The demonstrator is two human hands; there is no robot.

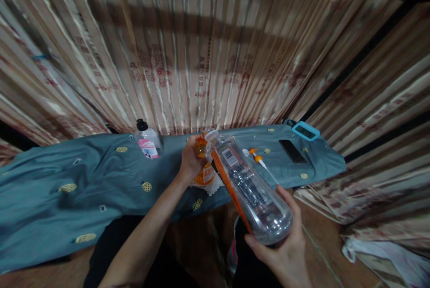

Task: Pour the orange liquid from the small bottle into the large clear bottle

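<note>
My left hand (191,159) is closed around the upper part of a small bottle of orange liquid (204,175), which stands upright on a white tissue or cloth (214,186). In my right hand (288,245), gripped near its base, is a large clear plastic bottle (257,194) with an orange-edged label. This large bottle tilts down to the left, its mouth at the small bottle's top. Whether liquid flows between them, I cannot tell. Just right of the bottles lie an orange-and-white pump head (258,159) with a long tube and a small white round piece (246,152).
A clear bottle with a black cap and pink label (148,144) stands on the left of the green cloth-covered surface (110,171). At right are a dark phone (292,151) and a blue-framed device (305,131). Curtains (188,55) hang behind; a white bag (379,252) lies low right.
</note>
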